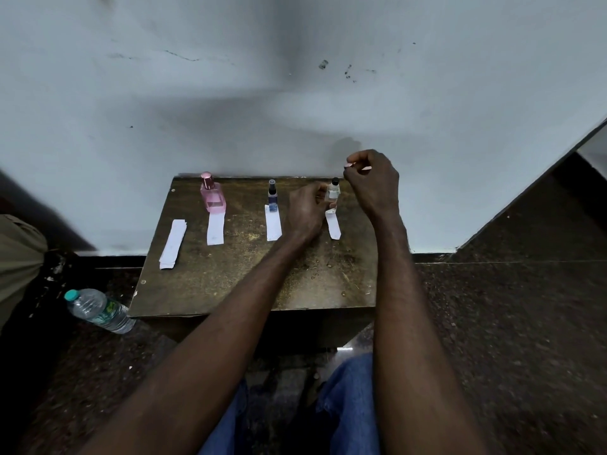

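Observation:
My left hand (307, 210) holds a small clear bottle (332, 191) with a black sprayer top, upright at the back right of the brown wooden table (230, 284). My right hand (372, 182) is raised just above and right of it, pinching a small pinkish cap (348, 164). A white paper strip (334, 224) lies under and in front of that bottle. A pink perfume bottle (213, 196) and a dark blue bottle (272, 196) stand along the back edge, each on its own paper strip.
A stack of spare white strips (173, 243) lies at the table's left. A plastic water bottle (98, 311) lies on the dark floor left of the table. A white wall (295, 93) rises right behind the table. My blue-jeaned knees are below.

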